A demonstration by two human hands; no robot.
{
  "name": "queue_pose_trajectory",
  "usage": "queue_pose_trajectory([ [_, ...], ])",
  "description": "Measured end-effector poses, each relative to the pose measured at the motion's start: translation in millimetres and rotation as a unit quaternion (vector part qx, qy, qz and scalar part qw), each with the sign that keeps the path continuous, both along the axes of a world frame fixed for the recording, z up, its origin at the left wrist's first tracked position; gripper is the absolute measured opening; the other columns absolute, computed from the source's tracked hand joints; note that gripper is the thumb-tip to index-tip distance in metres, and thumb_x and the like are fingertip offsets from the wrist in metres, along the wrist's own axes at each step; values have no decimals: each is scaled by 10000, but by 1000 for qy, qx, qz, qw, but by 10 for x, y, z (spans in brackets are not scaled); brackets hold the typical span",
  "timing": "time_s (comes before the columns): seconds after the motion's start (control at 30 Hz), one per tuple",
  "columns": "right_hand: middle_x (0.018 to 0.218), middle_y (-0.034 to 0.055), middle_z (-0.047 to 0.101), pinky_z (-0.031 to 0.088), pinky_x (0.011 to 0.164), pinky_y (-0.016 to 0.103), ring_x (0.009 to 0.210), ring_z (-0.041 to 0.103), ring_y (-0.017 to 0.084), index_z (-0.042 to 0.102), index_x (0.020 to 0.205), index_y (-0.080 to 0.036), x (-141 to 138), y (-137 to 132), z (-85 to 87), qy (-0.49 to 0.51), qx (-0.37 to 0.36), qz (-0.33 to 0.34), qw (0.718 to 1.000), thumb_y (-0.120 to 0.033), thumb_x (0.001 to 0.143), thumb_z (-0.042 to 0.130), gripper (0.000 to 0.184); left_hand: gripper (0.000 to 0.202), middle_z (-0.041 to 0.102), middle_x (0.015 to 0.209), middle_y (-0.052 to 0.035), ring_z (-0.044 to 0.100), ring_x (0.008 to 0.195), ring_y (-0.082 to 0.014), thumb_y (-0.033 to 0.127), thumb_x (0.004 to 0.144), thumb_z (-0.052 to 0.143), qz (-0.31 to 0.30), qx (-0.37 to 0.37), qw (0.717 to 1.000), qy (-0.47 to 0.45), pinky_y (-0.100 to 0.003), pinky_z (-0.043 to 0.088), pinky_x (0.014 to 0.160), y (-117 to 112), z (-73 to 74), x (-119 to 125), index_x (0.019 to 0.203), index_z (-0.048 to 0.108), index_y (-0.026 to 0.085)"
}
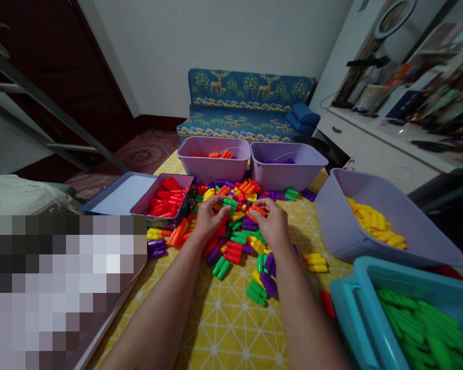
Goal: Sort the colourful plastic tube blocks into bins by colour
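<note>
My left hand (208, 221) is closed on a green plastic building block (230, 204), gripped between thumb and fingers. An orange building block (257, 211) is pinched in my right hand (273, 223). Both hands are over a mixed pile of finger-shaped blocks in red, green, purple, yellow and orange. Near my wrists lie a red block (233, 252), a green block (256, 293) and a purple block (268, 284). Another orange piece seems to be partly hidden behind my left fingers.
Lilac bins hold orange pieces (226, 154), purple pieces (280, 161) and yellow pieces (376, 223). A turquoise bin (345, 303) with green blocks stands front right. At left, an open tin (164, 222) holds red blocks. A yellow patterned cloth (231, 329) covers the table; a blue sofa (235, 113) is behind.
</note>
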State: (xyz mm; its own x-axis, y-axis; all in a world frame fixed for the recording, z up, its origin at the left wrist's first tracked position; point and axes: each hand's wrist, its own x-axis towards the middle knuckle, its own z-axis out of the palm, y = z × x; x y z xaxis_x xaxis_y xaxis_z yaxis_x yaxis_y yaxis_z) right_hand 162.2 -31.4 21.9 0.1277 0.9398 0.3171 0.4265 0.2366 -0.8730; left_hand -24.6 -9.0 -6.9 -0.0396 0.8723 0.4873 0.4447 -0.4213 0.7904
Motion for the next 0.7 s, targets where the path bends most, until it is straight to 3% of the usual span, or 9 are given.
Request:
queue_pose_trajectory([
  [0.13, 938, 93, 690, 544, 792, 359, 870, 672, 214, 602, 951, -172, -45, 51, -75, 169, 8, 5, 986, -287, 658, 643, 317, 381, 665, 1141, -72, 602, 1084, -220, 244, 793, 636, 25, 69, 996, 42, -382, 467, 971, -1, 26, 9, 1173, 630, 216],
  [0.23, 926, 103, 699, 548, 792, 375, 853, 678, 223, 602, 934, -162, -64, 75, -124, 218, -11, 0, 976, -304, 629, 672, 344, 358, 651, 1146, -72, 589, 1085, -211, 265, 823, 620, 48, 96, 993, 47, -366, 467, 961, -24, 75, 13, 1179, 633, 222],
  [0.37, 859, 74, 704, 542, 755, 352, 800, 664, 206, 641, 865, -169, -67, 62, -121, 169, -6, -7, 986, -346, 663, 678, 271, 216, 694, 1006, -51, 613, 990, -199, 346, 863, 595, 47, 110, 990, 74, -363, 471, 924, -75, 162, 55, 1009, 708, 234],
  [0.5, 853, 48, 705, 515, 708, 306, 725, 621, 168, 692, 864, -185, -90, 27, -76, 68, 26, 1, 997, -337, 704, 669, 222, 231, 717, 948, -51, 624, 963, -217, 395, 832, 638, -17, 96, 989, 109, -386, 470, 904, -109, 191, 149, 986, 717, 241],
  [0.7, 900, 62, 712, 539, 667, 299, 748, 649, 178, 681, 937, -181, -153, 22, -89, 151, -25, 58, 986, -351, 723, 647, 276, 227, 730, 909, -66, 649, 919, -230, 381, 812, 665, -32, 71, 992, 103, -396, 493, 862, -89, 129, 182, 975, 720, 233],
])
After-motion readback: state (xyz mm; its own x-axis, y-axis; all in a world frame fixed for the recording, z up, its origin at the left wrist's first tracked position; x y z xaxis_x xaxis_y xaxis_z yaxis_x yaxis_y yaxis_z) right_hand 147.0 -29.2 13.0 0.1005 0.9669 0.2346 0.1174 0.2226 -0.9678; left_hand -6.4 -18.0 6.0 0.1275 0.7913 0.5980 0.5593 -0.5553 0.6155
